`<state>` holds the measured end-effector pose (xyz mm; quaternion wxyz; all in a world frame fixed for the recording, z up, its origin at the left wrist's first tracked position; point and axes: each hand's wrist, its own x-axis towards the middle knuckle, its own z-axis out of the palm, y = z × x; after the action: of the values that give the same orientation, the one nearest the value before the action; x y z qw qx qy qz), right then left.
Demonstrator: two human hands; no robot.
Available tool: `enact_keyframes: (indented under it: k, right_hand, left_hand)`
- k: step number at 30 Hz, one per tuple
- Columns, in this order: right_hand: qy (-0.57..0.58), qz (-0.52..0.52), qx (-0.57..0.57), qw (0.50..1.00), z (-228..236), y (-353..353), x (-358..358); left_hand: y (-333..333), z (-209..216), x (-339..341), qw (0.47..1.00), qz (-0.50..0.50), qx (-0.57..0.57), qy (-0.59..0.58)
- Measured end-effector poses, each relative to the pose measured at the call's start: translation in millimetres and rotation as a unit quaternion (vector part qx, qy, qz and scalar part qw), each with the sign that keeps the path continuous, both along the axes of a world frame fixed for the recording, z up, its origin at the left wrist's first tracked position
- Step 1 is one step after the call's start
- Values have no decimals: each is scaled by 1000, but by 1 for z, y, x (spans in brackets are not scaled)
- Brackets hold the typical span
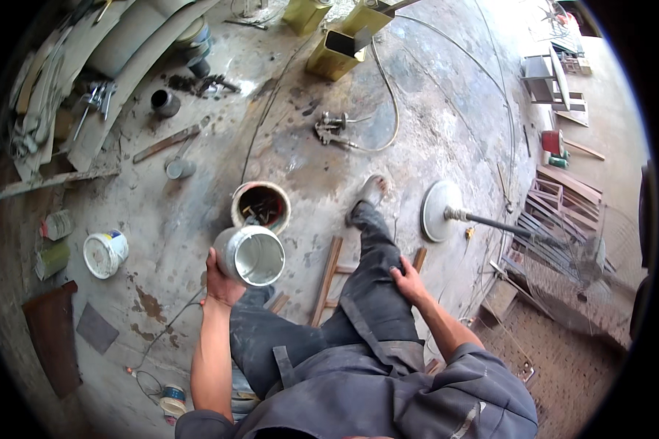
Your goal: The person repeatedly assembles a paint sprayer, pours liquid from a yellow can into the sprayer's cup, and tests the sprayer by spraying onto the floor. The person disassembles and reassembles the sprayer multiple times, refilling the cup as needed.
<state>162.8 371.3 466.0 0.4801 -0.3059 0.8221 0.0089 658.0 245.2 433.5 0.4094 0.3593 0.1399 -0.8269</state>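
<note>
My left hand [224, 282] grips a round metal can [231, 252] by its side. The can's open mouth shows a pale, whitish inside. It hangs just in front of a bucket [285, 219] on the floor and partly covers it in view. Inside the bucket are dark and brownish stick-like items, not clear enough to name. My right hand [408, 282] rests on my right leg near the knee with its fingers laid over the dark trousers [377, 293], holding nothing.
A white tub [105, 254] stands at left, near a dark cup [165, 103]. Ahead lie a spray gun [331, 129] with a hose and square yellow tins [335, 57]. A fan's round base [441, 211] is at right. Wooden strips [328, 282] lie by my legs.
</note>
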Motion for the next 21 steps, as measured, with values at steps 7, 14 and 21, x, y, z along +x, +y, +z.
enact_keyframes:
  k: [7,14,21]
  right_hand:
    - [-38,238,-121,963,-42,-109,-125]
    - [-356,-85,-33,930,33,-264,-185]
    - [-336,-38,-62,939,35,-350,-216]
  left_hand:
    - [-42,17,-183,998,-8,44,-41]
    - [-147,-11,-369,997,-61,35,-28]
    - [-231,-46,-453,991,-120,-30,-44]
